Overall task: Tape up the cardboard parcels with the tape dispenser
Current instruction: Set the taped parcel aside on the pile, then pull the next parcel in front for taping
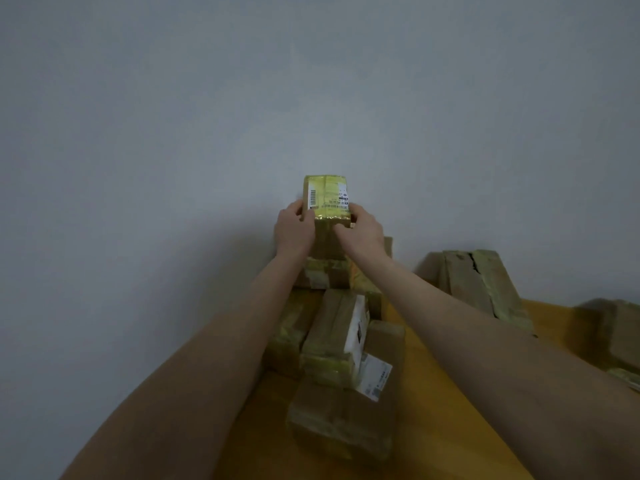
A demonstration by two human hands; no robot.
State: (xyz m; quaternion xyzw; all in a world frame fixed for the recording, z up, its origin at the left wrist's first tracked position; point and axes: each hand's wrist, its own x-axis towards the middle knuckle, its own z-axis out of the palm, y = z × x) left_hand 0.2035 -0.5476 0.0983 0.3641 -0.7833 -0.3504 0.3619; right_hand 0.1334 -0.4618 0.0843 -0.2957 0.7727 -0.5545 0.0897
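Note:
A small taped cardboard parcel with yellowish tape and white barcode labels sits on top of a stack of parcels against the wall. My left hand grips its left side. My right hand holds its right side, fingers curled at the lower edge. Both arms reach forward over more taped parcels on the yellow table. No tape dispenser shows in view.
A long taped parcel lies at the right by the wall, and another box sits at the far right edge. A labelled box stands nearest me. A plain grey wall fills the background.

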